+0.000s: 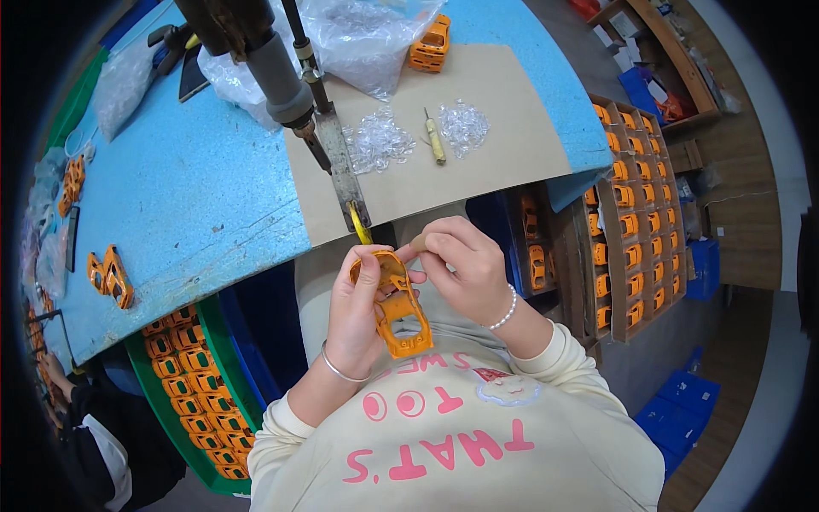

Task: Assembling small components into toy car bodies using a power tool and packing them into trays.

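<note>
My left hand [351, 311] is closed around an orange toy car body shell [410, 340], its hollow inside facing up. Close beside the shell's far right end, my right hand [471, 271] has its thumb and fingers pinched together. Anything between those fingertips is too small or hidden to make out. A tan cover shows on one right fingertip. On the brown board [520, 158] beyond my hands lie two heaps of small clear plastic pieces, a left heap [377, 143] and a right heap [463, 128]. Between them rests a thin-tipped tool with a yellow wrapped handle [435, 141].
A bench machine [290, 98] hangs over a metal bar [337, 162] with a yellow end. Clear plastic bags [367, 43] sit behind. Orange shells fill a green crate [183, 375] at left and a divided box [631, 222] at right. Another person's dark sleeve [85, 410] shows at far left.
</note>
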The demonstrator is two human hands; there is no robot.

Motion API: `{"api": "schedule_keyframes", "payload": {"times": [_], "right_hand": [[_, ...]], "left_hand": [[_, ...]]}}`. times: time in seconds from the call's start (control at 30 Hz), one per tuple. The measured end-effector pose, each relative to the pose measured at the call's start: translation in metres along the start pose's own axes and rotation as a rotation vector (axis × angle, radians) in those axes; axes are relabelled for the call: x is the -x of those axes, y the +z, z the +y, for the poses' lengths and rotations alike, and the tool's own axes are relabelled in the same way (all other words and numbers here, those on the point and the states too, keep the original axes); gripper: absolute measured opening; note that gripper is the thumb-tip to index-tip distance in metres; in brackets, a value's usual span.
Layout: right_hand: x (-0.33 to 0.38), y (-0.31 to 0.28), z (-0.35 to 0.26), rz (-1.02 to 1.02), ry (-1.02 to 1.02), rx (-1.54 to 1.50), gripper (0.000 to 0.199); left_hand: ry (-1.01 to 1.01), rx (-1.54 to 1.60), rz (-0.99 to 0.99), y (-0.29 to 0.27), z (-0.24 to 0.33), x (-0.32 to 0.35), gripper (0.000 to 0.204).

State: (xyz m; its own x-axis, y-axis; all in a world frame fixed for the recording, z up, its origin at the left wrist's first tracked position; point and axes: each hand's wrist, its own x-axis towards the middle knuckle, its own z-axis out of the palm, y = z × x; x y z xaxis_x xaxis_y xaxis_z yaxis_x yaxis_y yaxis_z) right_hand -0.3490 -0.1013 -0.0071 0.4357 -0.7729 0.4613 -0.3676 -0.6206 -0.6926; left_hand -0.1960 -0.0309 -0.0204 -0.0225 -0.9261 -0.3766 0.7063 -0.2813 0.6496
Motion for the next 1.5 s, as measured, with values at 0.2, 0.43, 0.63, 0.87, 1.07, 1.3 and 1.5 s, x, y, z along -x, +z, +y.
{"api": "schedule_keyframes", "payload": {"times": [0.2, 0.43, 0.63, 0.87, 1.07, 1.3, 1.5], "right_hand": [[-0.006, -0.007, 0.002, 0.007, -0.258, 0.169, 0.016], [-0.003, -0.026, -0.031, -0.2, 0.367, -0.555, 0.01], [0.007, -0.019, -0.037, -0.348, 0.464, -1.003, 0.01], [0.006, -0.02, -0.038, -0.418, 0.41, -0.939, 0.013], [0.001, -0.017, -0.01, -0.67, 0.632, -1.227, 0.016], [-0.007, -0.012, -0.011, -0.622, 0.858, -0.974, 0.016], [0.016, 0.025, -0.021, -0.603, 0.868, -0.984, 0.024]], "left_hand": [[0.181, -0.12, -0.074, -0.007, -0.001, 0.009, 0.028], [0.834, -0.654, -0.369, -0.019, 0.01, 0.008, 0.04], [1.101, -0.896, -0.479, -0.016, 0.03, 0.005, 0.049], [1.135, -0.918, -0.446, -0.018, 0.028, 0.006, 0.043], [1.236, -1.341, -0.526, -0.011, 0.038, 0.017, 0.033], [0.985, -0.878, -0.301, -0.027, 0.019, 0.011, 0.026], [0.141, 0.078, 0.188, -0.019, 0.034, -0.007, 0.043]]}}
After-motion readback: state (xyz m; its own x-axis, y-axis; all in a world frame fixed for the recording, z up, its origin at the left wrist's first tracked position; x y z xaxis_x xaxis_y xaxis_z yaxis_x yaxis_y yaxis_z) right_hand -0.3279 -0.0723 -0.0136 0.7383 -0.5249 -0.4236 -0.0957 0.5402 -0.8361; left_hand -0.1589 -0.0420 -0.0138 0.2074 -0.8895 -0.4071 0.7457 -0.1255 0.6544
